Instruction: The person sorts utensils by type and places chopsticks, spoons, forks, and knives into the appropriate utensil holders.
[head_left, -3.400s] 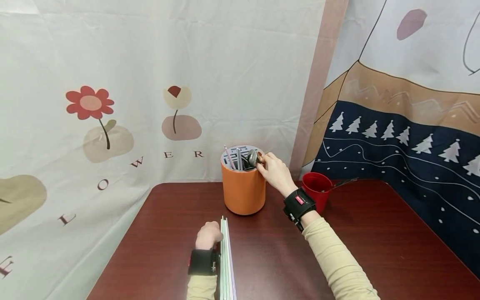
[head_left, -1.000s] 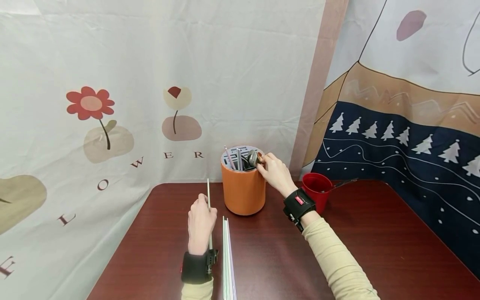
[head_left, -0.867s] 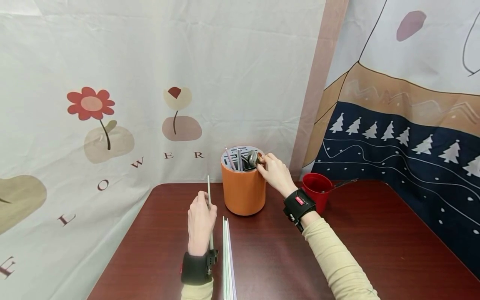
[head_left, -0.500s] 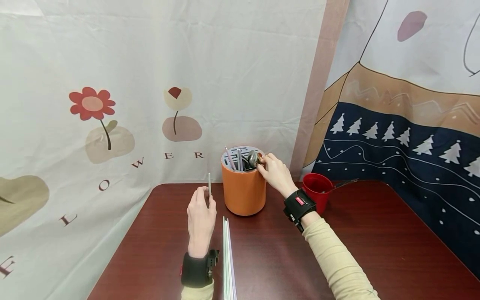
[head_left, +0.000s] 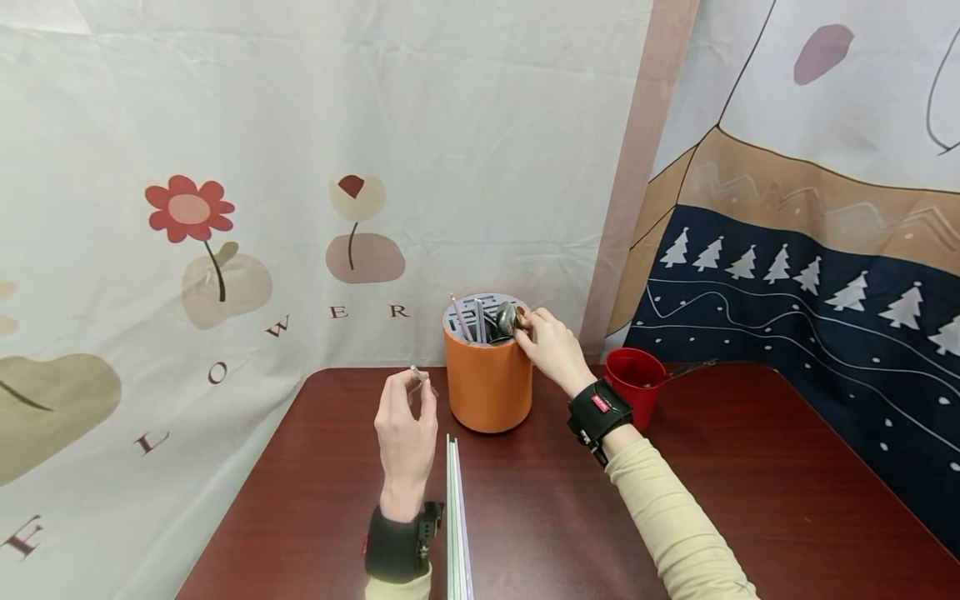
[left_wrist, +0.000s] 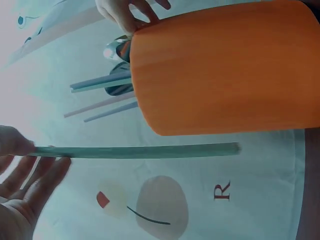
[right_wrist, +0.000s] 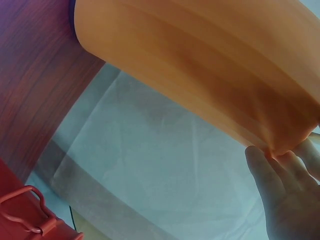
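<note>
In the head view my left hand point(head_left: 406, 433) is raised over the table, left of an orange utensil holder point(head_left: 489, 387). Thumb and fingers pinch a pale green chopstick point(left_wrist: 140, 152) near one end; the left wrist view shows its length running alongside the holder. My right hand point(head_left: 553, 348) grips the holder's rim, thumb and fingertips beside a metal spoon point(head_left: 506, 317). Lilac chopsticks point(head_left: 480, 320) stand up through the holder's slotted top. On the table, right of my left forearm, several pastel chopsticks point(head_left: 457, 525) lie in a bundle pointing at the holder.
A red cup point(head_left: 636, 375) stands behind my right wrist, with a metal utensil point(head_left: 688, 369) leaning out to the right. The dark red tabletop point(head_left: 315, 483) ends against a printed cloth point(head_left: 487, 167) at the back.
My left hand has taken a chopstick from the bundle, moved up and forward, and tipped it until it shows nearly end-on in the head view. My right hand has stayed at the rim.
</note>
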